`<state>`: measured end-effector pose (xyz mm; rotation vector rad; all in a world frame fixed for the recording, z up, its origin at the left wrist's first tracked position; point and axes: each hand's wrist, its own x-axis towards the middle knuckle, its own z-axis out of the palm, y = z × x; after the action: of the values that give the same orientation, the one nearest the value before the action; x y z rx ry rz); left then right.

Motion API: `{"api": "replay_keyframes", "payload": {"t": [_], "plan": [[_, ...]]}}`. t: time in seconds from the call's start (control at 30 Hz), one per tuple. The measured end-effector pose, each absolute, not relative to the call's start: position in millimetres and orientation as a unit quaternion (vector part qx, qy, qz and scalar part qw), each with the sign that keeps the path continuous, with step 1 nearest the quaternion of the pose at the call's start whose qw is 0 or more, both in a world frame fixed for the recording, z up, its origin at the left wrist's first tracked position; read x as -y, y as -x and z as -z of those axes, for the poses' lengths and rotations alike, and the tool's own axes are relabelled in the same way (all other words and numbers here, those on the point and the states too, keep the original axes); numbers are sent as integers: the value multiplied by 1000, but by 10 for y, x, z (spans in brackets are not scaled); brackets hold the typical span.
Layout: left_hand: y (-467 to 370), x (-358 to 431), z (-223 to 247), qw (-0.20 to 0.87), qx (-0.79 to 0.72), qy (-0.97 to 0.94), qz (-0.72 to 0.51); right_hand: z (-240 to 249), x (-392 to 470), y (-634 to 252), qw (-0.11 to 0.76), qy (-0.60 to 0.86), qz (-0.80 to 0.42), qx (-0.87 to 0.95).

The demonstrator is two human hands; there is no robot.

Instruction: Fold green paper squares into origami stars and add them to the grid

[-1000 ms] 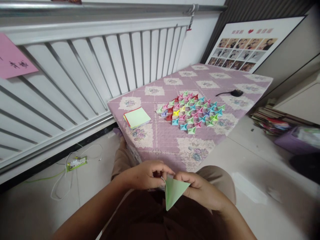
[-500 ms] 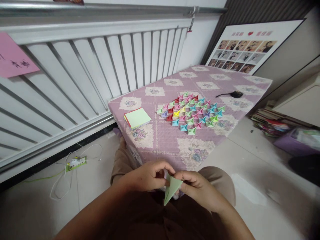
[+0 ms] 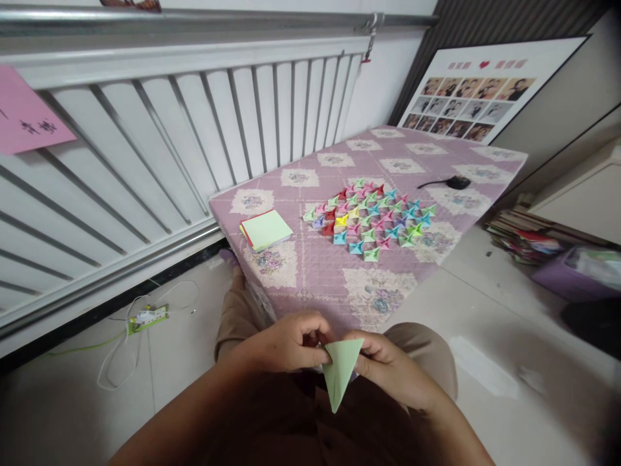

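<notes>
Between my hands, over my lap, is a pale green sheet of folded paper [image 3: 341,372], a triangle with its point hanging down. My left hand [image 3: 303,341] pinches its upper left edge with thumb and fingers. On the other side my right hand [image 3: 383,362] grips the upper right corner, its fingertips partly behind the paper. Several folded paper pieces [image 3: 371,254] in green, pink, blue, red and yellow stand in rows on the table. To their left lies a stack of square paper [image 3: 266,229], pale green on top.
The table [image 3: 320,278] has a purple floral cloth. A black object with a cord [image 3: 457,183] lies at its right. A white radiator [image 3: 262,116] runs along the left, with a power strip [image 3: 149,316] on the floor. A photo board [image 3: 485,97] leans at the back.
The green folded paper has turned and shifted slightly to the right, so its triangle now shows broader. Both hands stay nearly in place, still holding it.
</notes>
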<state>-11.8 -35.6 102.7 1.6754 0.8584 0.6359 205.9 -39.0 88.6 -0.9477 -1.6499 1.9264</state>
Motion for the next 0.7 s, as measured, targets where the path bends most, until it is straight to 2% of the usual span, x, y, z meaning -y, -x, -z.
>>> {"api": "replay_keyframes", "payload": {"t": [0.2,0.43,0.7], "plan": [[188,283,-1035,579,-304,-716,-244,-844,372,-2087,209,327,-726,568],[285,253,-1026,709,-304,-611,-178,-682,377,-2124,246,309,-756,522],[287,253,-984,757,-287,-564,-160,-702,365,-2049,260,320,-764,496]]}}
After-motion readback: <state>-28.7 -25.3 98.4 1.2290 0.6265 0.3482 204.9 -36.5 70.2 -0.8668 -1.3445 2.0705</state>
